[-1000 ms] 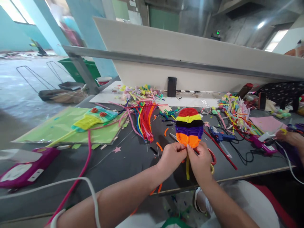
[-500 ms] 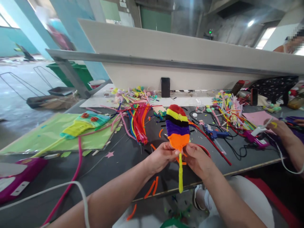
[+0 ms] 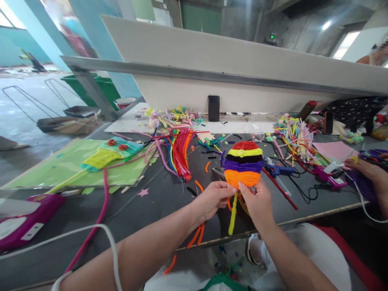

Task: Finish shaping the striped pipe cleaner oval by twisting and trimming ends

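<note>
head view | striped pipe-cleaner oval (image 3: 243, 163) now faces the camera squarely, turned back from its tilt half a second ago | left hand (image 3: 212, 199) and right hand (image 3: 257, 202) each grip pinched at its orange base above the surface (image 3: 157, 202) | yellow stem (image 3: 233, 214) hangs slanted | shaping looks ongoing

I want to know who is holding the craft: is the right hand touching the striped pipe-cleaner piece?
Touching. The head view shows the right hand with fingertips pressed on the orange bottom edge of the striped pipe-cleaner piece, opposite the left hand.
</note>
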`<act>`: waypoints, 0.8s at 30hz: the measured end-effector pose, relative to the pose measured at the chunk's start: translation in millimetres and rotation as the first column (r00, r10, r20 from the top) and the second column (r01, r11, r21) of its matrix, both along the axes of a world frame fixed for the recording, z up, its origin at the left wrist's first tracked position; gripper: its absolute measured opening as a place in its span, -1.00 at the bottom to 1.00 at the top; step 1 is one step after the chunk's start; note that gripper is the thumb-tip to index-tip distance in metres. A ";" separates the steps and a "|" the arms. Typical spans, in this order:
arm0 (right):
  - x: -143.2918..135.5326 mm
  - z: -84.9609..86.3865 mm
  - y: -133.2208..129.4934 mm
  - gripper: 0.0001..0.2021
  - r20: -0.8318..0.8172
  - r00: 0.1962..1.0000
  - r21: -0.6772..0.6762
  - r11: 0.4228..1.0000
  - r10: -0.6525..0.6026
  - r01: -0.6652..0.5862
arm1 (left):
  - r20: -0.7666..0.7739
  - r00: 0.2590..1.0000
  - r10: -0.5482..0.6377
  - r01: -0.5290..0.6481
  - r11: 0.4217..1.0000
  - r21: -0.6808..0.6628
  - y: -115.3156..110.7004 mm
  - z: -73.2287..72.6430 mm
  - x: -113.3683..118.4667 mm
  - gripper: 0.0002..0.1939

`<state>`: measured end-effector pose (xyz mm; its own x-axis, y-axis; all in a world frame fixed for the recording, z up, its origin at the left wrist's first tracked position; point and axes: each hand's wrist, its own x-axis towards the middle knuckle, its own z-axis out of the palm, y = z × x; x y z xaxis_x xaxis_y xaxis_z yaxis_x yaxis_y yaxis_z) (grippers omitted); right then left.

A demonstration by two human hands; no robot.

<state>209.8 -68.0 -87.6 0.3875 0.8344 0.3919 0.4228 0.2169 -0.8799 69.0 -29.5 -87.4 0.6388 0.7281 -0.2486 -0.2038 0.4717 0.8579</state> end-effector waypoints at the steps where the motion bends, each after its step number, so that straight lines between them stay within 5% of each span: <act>1: 0.7 -0.2 0.6 -0.85 0.092 0.995 0.052 0.998 -0.030 0.025 | -0.015 1.000 0.013 -0.013 1.000 -0.005 0.1 -0.3 0.1 -0.71; 5: 4.3 3.5 1.6 -0.82 0.192 0.981 0.112 0.992 0.036 -0.058 | 0.006 0.999 0.037 -0.037 0.999 0.035 2.9 1.9 -2.5 -0.73; 8: 9.2 8.9 -0.1 -0.78 -0.143 0.974 -0.074 0.980 0.174 -0.186 | 0.084 0.994 0.067 -0.071 0.997 0.041 6.0 6.7 -6.1 -0.74; 11: 12.6 12.4 -0.9 -0.74 -0.570 0.786 -0.209 0.883 0.240 -0.421 | 0.144 0.989 0.041 -0.044 0.999 0.020 6.4 9.7 -8.3 -0.74; 14: 12.2 13.4 0.9 -0.68 -0.776 0.498 -0.055 0.746 0.386 -0.664 | 0.168 0.984 -0.065 0.064 0.998 0.011 3.4 9.3 -8.3 -0.74; 16: 11.0 13.2 1.9 -0.66 -0.827 0.365 0.045 0.697 0.428 -0.716 | 0.179 0.976 -0.125 0.124 0.992 0.018 0.9 7.8 -7.7 -0.73; 20: 8.3 13.5 -0.2 -0.70 -0.879 0.266 0.068 0.657 0.396 -0.751 | 0.175 0.970 -0.171 0.166 0.985 0.040 -2.2 3.7 -6.9 -0.73; 24: 3.6 14.3 -3.1 -0.70 -0.867 0.278 0.063 0.645 0.413 -0.761 | 0.178 0.968 -0.175 0.171 0.985 0.040 -1.6 -0.2 -7.7 -0.75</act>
<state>213.3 -71.2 -73.3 -0.2978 0.9504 -0.0897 -0.5633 -0.2509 -0.7873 61.3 -31.0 -87.6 0.7881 0.6070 -0.1017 -0.2733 0.4933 0.8258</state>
